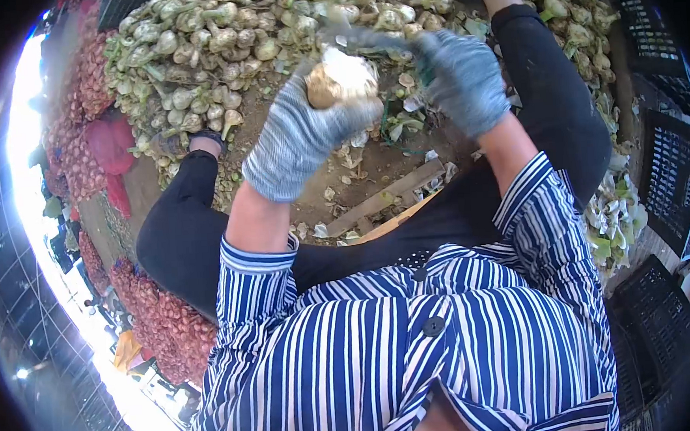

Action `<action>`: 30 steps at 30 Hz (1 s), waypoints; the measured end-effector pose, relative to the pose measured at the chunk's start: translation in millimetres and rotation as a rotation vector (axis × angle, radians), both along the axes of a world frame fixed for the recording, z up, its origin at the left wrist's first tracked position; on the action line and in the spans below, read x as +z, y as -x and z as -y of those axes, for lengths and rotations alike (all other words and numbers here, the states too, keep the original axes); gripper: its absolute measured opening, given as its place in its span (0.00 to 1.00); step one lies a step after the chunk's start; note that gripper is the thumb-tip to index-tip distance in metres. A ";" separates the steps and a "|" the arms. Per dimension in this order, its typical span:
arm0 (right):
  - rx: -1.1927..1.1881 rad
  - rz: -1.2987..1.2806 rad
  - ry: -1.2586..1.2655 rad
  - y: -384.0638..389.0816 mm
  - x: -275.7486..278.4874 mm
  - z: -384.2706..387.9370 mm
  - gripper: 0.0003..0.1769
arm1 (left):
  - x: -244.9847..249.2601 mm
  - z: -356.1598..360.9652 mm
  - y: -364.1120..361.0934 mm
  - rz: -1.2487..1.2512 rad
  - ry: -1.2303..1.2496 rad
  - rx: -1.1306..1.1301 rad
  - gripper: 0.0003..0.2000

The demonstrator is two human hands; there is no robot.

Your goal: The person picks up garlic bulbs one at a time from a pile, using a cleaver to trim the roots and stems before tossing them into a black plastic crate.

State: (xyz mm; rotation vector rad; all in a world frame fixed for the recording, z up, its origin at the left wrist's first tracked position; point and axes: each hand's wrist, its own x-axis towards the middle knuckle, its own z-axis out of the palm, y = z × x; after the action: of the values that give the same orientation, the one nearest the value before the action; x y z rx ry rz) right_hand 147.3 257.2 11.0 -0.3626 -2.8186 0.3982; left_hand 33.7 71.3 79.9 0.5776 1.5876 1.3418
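My left hand [304, 131], in a grey knit glove, is closed around a garlic bulb [340, 77]. Its lower side is brown and soiled, while the upper side shows bright white. Opposite it, my right hand [463, 78], gloved the same way, has its fingers wrapped round a knife [374, 38]. The blade is smeared by motion and points left, just above the bulb; whether it touches cannot be made out. Most of the handle is hidden in the glove. Beyond both hands lies a large heap of garlic bulbs [216, 45] with stems and soil on them.
Loose skins and a wooden strip [387, 197] lie on the dirt between my legs. Filled red mesh sacks [158, 322] line the left side. Black plastic crates [670, 172] stand at the right, near a pile of pale husks [618, 218]. More bulbs [566, 12] lie beyond my right leg.
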 end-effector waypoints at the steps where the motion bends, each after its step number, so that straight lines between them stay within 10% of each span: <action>1: -0.035 0.047 0.036 2.3 -16.2 -14.1 0.12 | 6.7 4.0 -1.9 0.010 -0.002 0.037 0.29; 5: -0.055 -0.138 0.250 -2.0 -0.5 5.9 0.10 | -4.8 17.1 16.8 -0.328 0.065 0.155 0.30; 10: -0.201 -0.245 0.763 -4.9 3.5 48.3 0.12 | -21.3 22.9 22.9 -0.105 -0.153 0.444 0.25; 30: -0.133 -0.081 0.543 3.1 -17.6 37.4 0.09 | -56.8 3.1 -4.5 0.512 -0.352 0.562 0.23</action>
State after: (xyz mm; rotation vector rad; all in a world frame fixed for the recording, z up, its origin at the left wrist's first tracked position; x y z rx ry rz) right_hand 144.1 219.9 -6.5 -0.6191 -2.5481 1.1205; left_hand 38.3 68.2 23.1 -0.0421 1.1263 2.0190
